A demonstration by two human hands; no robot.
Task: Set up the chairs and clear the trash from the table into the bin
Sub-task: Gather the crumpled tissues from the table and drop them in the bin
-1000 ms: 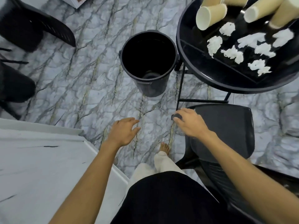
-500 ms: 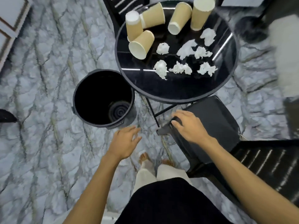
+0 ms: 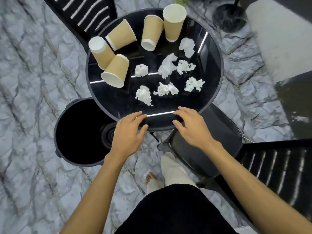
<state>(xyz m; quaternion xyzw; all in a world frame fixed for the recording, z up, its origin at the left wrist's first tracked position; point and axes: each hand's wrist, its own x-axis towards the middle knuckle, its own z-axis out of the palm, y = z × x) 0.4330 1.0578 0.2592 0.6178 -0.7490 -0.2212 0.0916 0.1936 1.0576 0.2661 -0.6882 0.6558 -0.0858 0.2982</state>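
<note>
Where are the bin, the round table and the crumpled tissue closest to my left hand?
bin (image 3: 76, 129): head view, on its dark inner wall.
round table (image 3: 168, 103): head view, on bare glass near the front edge.
crumpled tissue (image 3: 143, 95): head view, on the wad's middle.

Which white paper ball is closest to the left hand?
The crumpled ball at the front left of the table, just beyond the left hand; the others lie farther back or right.

I stand on a grey stone floor (image 3: 33, 85) with dark veins. A round black table (image 3: 211, 65) shines with strips of light. One black chair (image 3: 81, 12) is behind it, another chair (image 3: 222, 130) is by my right. A round black base (image 3: 229, 16) sits near a pale slab (image 3: 283, 36).
</note>
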